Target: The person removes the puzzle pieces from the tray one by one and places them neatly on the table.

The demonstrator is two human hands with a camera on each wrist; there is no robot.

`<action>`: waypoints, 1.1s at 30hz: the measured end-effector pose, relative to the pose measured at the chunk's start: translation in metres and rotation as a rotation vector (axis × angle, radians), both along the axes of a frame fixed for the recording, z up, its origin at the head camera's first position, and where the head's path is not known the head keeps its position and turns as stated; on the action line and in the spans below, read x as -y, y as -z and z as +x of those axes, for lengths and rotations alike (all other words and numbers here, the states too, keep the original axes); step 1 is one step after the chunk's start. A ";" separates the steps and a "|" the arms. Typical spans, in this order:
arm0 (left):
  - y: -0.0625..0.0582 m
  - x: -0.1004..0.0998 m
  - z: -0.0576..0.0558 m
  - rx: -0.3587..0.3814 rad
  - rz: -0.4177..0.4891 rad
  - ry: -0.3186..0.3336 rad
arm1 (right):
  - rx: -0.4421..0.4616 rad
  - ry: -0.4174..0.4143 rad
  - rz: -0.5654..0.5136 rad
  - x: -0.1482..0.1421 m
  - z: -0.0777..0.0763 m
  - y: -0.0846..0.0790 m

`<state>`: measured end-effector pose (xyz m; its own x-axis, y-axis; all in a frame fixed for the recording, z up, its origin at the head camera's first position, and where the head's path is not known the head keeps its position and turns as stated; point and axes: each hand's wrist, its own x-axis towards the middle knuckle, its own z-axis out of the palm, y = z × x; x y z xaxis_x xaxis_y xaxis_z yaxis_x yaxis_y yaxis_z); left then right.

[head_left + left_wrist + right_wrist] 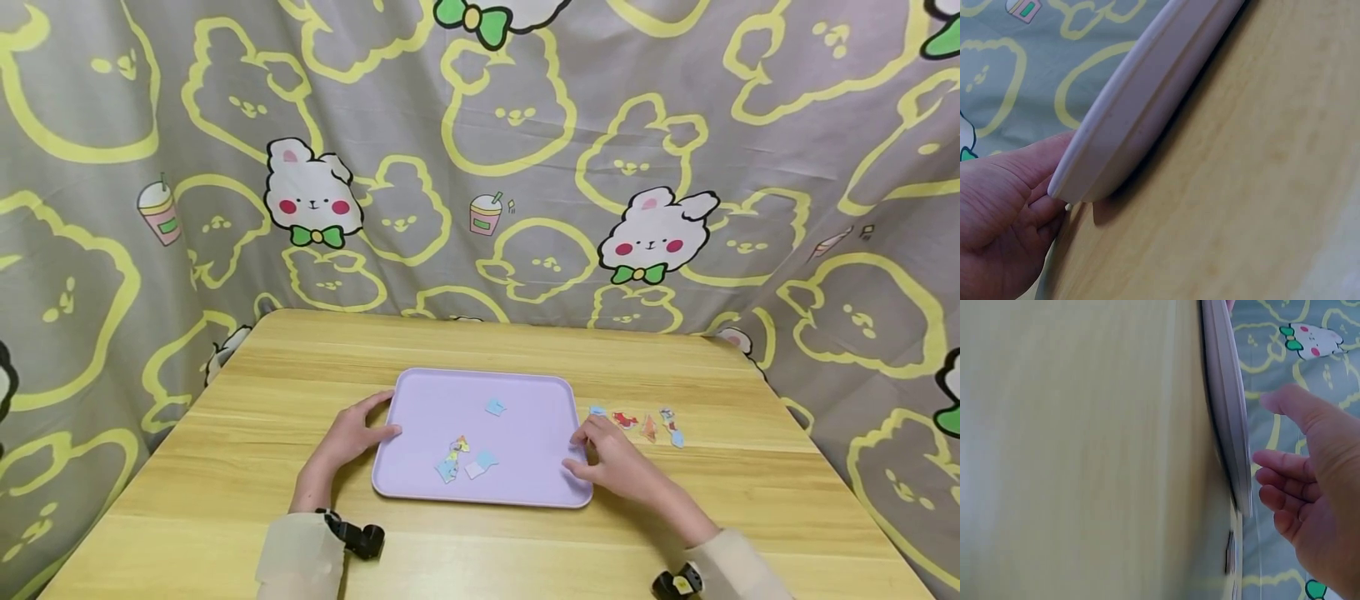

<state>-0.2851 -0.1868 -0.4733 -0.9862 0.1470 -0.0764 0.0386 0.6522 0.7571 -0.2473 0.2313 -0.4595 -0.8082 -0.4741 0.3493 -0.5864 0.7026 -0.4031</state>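
A lilac rectangular tray (528,442) lies on the wooden table. My left hand (351,435) grips its left side, thumb over the rim and fingers curled against the outside and underside of the tray wall (1129,112). At the tray's right side is my right hand (615,457), its thumb and fingertips spread apart over the rim; in the right wrist view these fingers (1285,464) hold nothing. Inside the tray, a small light-blue paper piece (495,407) sits toward the back. Nearer the front are a colorful joined cluster (448,469) and a blue-and-white piece (482,464).
Several cut paper pieces lie on the table right of the tray, among them a red one (625,420), an orange one (649,428) and a long bluish one (672,427). A patterned grey curtain (420,108) surrounds the table (345,346) at the back and sides.
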 end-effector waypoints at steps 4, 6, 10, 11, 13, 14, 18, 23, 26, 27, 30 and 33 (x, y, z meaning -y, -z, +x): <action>0.000 0.001 0.000 0.001 -0.001 0.000 | 0.033 0.009 0.015 0.010 0.002 0.000; 0.000 0.001 -0.001 0.001 -0.001 0.000 | 0.045 0.010 0.021 0.015 0.002 -0.001; 0.000 0.001 0.000 0.000 0.000 0.000 | 0.050 -0.004 0.034 0.025 0.003 0.001; 0.000 0.000 0.000 0.000 0.002 0.000 | 0.044 -0.010 0.038 0.027 0.003 0.001; 0.000 0.000 0.000 0.000 0.004 -0.003 | 0.034 -0.023 0.052 0.032 0.003 0.001; 0.000 0.000 0.000 -0.001 0.005 -0.003 | 0.027 -0.032 0.059 0.035 0.003 0.001; 0.000 0.000 0.001 -0.007 -0.002 0.001 | -0.002 -0.066 0.075 0.044 0.005 -0.001; -0.001 0.000 0.002 0.000 0.004 -0.002 | -0.005 -0.093 0.077 0.054 0.005 -0.002; -0.002 -0.001 0.002 0.005 0.011 -0.006 | 0.010 -0.107 0.085 0.061 0.005 -0.003; -0.001 -0.001 0.002 0.005 0.011 -0.006 | 0.015 -0.113 0.088 0.063 0.005 -0.002; -0.001 -0.002 0.002 0.004 0.009 -0.008 | 0.024 -0.134 0.092 0.070 0.005 -0.002; 0.000 -0.001 0.001 0.001 0.007 -0.009 | 0.029 -0.145 0.093 0.077 0.006 -0.001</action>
